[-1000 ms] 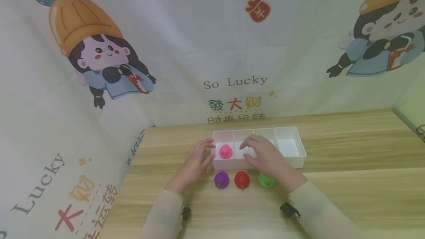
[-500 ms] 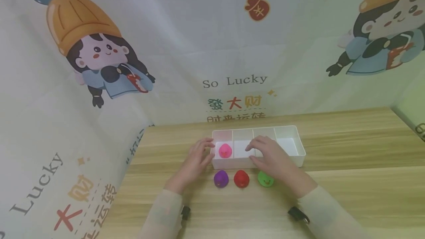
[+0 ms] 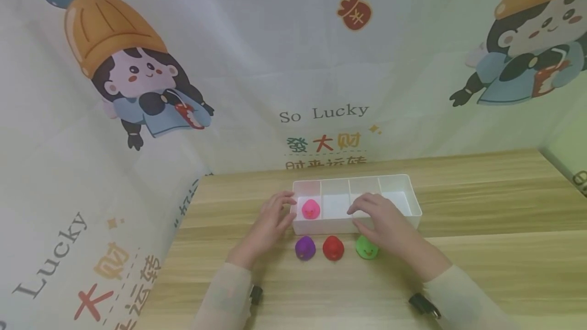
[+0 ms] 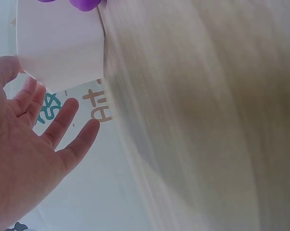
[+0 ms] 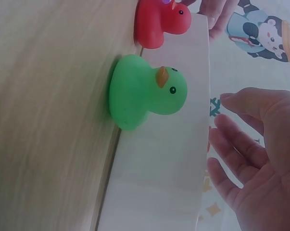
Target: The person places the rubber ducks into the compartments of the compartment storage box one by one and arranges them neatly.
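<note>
A white tray (image 3: 316, 226) with a row of compartments stands on the table, a pink rubber duck (image 3: 311, 209) in its leftmost one. My left hand (image 3: 272, 214) is at the tray's left end, fingertips by the rim, the last two fingers spread apart in the left wrist view. Over the front of the tray hovers my right hand (image 3: 384, 222), thumb and fingers apart, with nothing in it. In front of the tray sit a purple duck (image 3: 304, 248), a red duck (image 3: 333, 248) and a green duck (image 3: 367, 247); the green duck (image 5: 145, 91) is nearest my right hand.
Wood-grain tabletop (image 3: 481, 202) extends to both sides of the tray. Behind and to the left hangs a pale printed cloth (image 3: 247, 55). A black strap piece shows at each sleeve (image 3: 224, 294).
My right hand has drawn back to the right and slightly toward me, from over the second compartment. My left hand and the ducks keep their places.
</note>
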Demonstrator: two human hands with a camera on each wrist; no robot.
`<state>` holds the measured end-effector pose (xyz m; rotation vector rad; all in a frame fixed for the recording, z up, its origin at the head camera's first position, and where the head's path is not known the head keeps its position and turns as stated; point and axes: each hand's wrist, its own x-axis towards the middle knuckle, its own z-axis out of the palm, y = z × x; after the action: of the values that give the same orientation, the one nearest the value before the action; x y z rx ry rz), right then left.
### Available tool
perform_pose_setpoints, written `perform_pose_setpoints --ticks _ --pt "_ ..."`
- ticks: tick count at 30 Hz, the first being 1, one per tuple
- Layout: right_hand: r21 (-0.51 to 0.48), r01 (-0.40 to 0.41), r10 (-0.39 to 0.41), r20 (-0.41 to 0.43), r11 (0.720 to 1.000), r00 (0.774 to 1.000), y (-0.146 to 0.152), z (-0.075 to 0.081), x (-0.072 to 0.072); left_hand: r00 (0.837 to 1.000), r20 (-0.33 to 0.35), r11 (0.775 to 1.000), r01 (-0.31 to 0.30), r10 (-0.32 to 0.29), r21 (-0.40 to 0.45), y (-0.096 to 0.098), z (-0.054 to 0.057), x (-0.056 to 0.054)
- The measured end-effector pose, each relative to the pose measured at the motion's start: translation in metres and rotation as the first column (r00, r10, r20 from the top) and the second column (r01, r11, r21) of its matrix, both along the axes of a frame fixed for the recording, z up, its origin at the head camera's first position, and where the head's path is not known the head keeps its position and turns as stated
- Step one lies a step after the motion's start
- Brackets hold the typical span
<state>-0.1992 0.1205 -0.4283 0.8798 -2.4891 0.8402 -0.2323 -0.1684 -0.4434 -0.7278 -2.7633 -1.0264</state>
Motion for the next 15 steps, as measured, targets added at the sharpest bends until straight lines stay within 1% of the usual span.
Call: perform_pose_setpoints --ticks 6,15 --pt "0.010 -0.008 0.008 -0.002 1.000 1.000 0.004 0.001 0.004 1.000 -0.008 1.000 0.010 -0.010 0.013 0.001 0.001 0.000" --pt "0.008 -0.025 0.025 -0.011 1.000 1.000 0.009 0.004 0.012 1.000 -0.019 1.000 0.014 -0.014 0.002 0.000 -0.001 0.000"
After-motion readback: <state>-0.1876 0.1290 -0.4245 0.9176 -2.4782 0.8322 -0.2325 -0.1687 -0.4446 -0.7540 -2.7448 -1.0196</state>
